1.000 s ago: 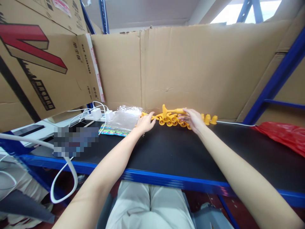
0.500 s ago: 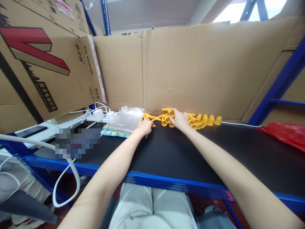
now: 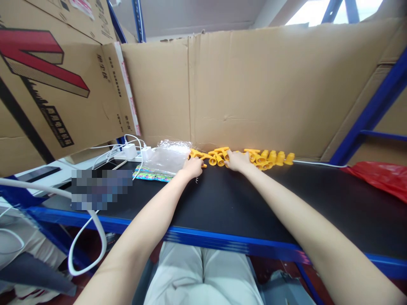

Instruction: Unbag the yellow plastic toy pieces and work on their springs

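Several yellow plastic pieces with hollow cup-shaped ends and bar-like arms (image 3: 220,161) lie in a row at the back of the black tabletop (image 3: 229,203). At the row's left end, my left hand (image 3: 193,167) is closed around a yellow piece, whose ends stick out past the fingers. My right hand (image 3: 239,161) reaches over the middle of the row, thumb and fingers closed on yellow pieces and partly covering them. To its right, more yellow pieces (image 3: 280,158) are packed close together, some standing upright.
Clear plastic wrap (image 3: 167,157) lies over a colourful patterned packet (image 3: 152,174), left of my left hand. White chargers and cables (image 3: 129,151) crowd the left side. A red plastic bag (image 3: 378,176) rests at the right. A cardboard wall (image 3: 254,93) stands behind the row.
My right hand has moved slightly left and lower. Yellow pieces beside it have shifted, and the piece that lay highest now sits lower. My left hand stays at the left end.
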A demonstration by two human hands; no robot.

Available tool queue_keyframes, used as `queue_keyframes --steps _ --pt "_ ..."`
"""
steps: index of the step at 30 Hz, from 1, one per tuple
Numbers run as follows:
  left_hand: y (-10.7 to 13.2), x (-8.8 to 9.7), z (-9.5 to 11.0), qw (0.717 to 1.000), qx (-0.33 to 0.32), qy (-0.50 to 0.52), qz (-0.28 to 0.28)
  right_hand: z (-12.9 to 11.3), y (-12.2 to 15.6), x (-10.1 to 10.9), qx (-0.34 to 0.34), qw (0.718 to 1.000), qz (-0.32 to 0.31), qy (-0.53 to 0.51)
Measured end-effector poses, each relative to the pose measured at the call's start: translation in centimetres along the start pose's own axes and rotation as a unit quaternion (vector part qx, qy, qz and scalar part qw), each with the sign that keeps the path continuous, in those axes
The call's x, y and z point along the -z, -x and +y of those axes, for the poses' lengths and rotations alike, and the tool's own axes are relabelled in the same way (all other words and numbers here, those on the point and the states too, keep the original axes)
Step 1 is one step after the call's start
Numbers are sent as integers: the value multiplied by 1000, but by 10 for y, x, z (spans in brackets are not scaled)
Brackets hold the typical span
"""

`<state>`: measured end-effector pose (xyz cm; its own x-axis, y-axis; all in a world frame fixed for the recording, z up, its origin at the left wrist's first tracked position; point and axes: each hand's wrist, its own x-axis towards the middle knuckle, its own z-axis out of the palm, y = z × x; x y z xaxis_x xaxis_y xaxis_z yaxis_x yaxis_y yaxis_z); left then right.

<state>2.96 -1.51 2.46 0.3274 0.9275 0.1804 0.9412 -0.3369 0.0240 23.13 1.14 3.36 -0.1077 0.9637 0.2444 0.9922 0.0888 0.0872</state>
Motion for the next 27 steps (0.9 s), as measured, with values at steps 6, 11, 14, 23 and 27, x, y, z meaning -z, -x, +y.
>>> queue_keyframes --steps 6,11,14,23,27 --pt "0 0 -1 1000 -1 -5 -7 -3 -6 6 -8 999 -49 -18" --pt "-1 0 -1 998 -11 17 -54 28 -25 22 68 987 -86 -118" --pt "-1 -2 -2 997 -19 21 -75 71 -41 42 82 976 -82 -186" --pt "2 -6 -3 999 -12 7 -49 209 -33 49 -169 957 61 -226" --pt "2 -7 -3 999 -4 16 -36 243 -8 7 -201 943 152 -216"
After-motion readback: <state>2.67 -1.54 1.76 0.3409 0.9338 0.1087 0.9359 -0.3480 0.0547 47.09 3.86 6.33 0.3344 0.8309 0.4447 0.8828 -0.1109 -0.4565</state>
